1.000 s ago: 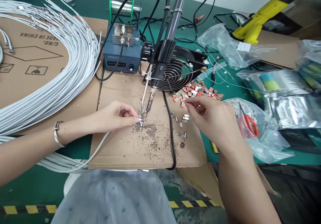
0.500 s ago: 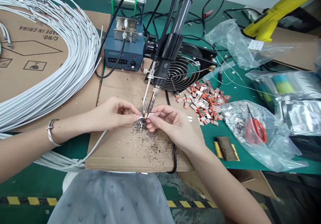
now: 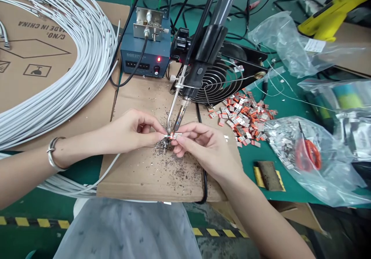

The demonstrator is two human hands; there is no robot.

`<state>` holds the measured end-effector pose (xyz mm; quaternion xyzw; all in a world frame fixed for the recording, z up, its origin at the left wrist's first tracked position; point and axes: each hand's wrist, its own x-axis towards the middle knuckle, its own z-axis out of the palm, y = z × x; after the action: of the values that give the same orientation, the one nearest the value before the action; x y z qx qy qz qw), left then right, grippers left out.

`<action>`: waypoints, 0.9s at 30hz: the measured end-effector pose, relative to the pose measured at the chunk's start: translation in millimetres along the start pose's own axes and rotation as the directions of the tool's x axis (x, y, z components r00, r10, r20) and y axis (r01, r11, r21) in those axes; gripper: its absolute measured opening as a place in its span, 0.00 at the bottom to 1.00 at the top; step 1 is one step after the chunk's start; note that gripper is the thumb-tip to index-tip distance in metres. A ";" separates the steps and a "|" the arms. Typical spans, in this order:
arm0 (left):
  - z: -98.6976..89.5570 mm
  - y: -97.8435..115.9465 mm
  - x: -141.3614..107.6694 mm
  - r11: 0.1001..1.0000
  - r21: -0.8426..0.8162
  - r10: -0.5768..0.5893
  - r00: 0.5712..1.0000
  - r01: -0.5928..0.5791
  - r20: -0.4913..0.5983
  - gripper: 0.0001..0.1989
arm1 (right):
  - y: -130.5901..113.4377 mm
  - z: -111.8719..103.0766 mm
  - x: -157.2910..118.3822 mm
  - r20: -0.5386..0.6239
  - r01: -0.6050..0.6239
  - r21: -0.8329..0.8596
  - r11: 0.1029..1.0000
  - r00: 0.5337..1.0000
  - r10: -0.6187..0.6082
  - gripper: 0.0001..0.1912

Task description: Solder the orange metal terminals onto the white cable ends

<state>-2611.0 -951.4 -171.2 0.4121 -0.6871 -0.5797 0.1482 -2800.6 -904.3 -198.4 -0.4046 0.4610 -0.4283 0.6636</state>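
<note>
Two hands meeting mid-frame under grey soldering-iron tip [image 3: 176, 126]: left hand [image 3: 131, 131] pinching thin white wire [image 3: 111, 166], right hand [image 3: 203, 145] pinching small orange-and-metal terminal [image 3: 173, 135], wire end lying left of terminal.

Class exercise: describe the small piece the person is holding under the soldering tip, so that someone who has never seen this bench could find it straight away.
Start at the brown cardboard sheet in the middle of the green bench, below the black fan. Follow the mounted soldering iron down to its tip, where the left hand and right hand meet. The small metal-and-orange terminal pinched there is the only one off the heap of loose terminals.
</note>
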 end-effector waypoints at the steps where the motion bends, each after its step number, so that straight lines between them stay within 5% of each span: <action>1: -0.2 0.6 -0.1 1.000 0.010 -0.005 1.000 0.005 0.007 0.08 | 0.1 -0.3 -0.1 0.003 -0.004 0.001 1.000 1.000 0.004 0.06; 27: 2.8 -0.8 -2.4 0.998 0.064 -0.009 0.998 0.013 -0.062 0.08 | 1.8 -5.6 -0.6 0.050 -0.031 0.073 0.997 0.998 0.028 0.04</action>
<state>-2611.1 -947.6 -172.0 0.4381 -0.6983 -0.5451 0.1527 -2805.7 -904.0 -201.3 -0.3834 0.4343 -0.4251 0.6955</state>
